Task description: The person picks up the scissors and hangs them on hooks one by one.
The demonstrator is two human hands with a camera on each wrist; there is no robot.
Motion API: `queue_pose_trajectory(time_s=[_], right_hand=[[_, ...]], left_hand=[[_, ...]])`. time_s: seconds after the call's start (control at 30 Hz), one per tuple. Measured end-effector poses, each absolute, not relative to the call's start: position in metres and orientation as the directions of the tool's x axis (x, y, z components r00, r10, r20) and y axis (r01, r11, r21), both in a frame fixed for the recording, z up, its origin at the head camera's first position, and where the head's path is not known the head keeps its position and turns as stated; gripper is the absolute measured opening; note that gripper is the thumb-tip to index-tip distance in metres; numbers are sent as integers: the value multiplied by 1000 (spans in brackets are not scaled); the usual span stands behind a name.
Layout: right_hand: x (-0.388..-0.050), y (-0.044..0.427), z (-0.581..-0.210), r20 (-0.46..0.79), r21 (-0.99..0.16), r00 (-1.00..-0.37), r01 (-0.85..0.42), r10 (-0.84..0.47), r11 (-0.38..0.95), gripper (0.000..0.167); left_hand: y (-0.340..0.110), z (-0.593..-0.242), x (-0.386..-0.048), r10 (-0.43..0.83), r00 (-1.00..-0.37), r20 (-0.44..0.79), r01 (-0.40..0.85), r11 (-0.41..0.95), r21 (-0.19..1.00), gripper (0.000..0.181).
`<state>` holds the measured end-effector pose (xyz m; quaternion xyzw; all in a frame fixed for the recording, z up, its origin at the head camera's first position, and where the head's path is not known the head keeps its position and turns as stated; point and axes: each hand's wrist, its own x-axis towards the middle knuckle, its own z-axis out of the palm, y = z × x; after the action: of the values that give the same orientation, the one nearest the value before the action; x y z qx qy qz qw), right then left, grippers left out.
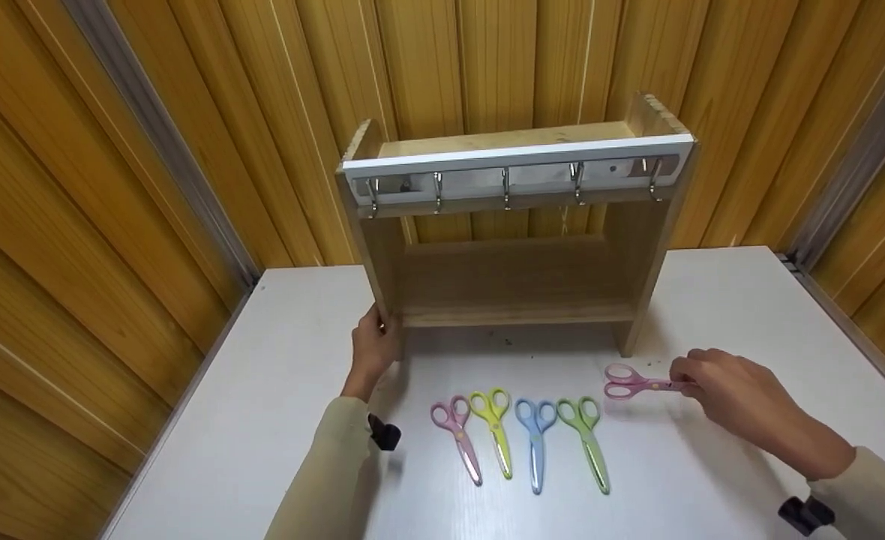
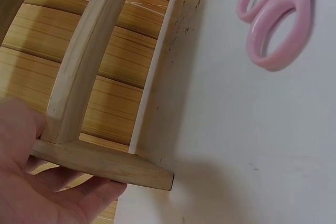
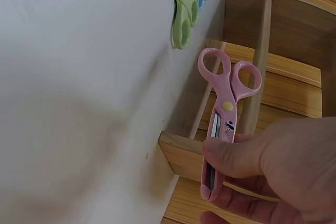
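A wooden rack [image 1: 517,319] with a row of metal hooks [image 1: 506,187] stands on the white table. My left hand [image 1: 373,346] grips its left side panel low down; in the left wrist view the fingers of that hand [image 2: 58,182] curl around the panel's edge. My right hand [image 1: 735,390] pinches pink scissors [image 1: 637,385] by the blade end, handles pointing left, right of the rack's front. The right wrist view shows the thumb of my right hand [image 3: 273,166] across the scissors' blades [image 3: 223,106]. Four other scissors lie in front: pink [image 1: 459,435], yellow [image 1: 496,431], blue [image 1: 536,442], green [image 1: 586,442].
Yellow wood-panelled walls [image 1: 487,67] rise behind and at both sides of the table [image 1: 292,322]. The rack's upper shelf [image 1: 502,139] sits behind the hook rail, with its lower shelf near the base. Small dark marks dot the tabletop by the rack.
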<state>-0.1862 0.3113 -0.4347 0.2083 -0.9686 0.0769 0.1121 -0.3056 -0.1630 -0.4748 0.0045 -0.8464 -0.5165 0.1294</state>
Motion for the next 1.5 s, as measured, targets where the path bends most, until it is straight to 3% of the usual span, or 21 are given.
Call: queue_pose_trajectory(time_s=[0.17, 0.4, 0.77, 1.2, 1.5], right_hand=[[-187, 313, -421, 379, -65, -831, -463, -407, 884, 28], [-189, 313, -407, 558, -8, -705, -533, -439, 846, 34], [-193, 310, -393, 711, -60, -617, -531, -337, 845, 34], [-205, 297, -383, 851, -219, -505, -589, -143, 778, 28], [-214, 286, -372, 847, -392, -531, -585, 30, 710, 26]], left_hand=[[-163, -475, -306, -129, -969, 209, 128, 464, 877, 48], [-165, -480, -306, -121, -961, 248, 161, 483, 861, 45], [-163, -479, -304, -130, -961, 246, 155, 483, 862, 48], [-163, -479, -304, -134, -958, 254, 156, 500, 852, 48], [-163, -479, -303, -130, -957, 259, 157, 518, 841, 45]])
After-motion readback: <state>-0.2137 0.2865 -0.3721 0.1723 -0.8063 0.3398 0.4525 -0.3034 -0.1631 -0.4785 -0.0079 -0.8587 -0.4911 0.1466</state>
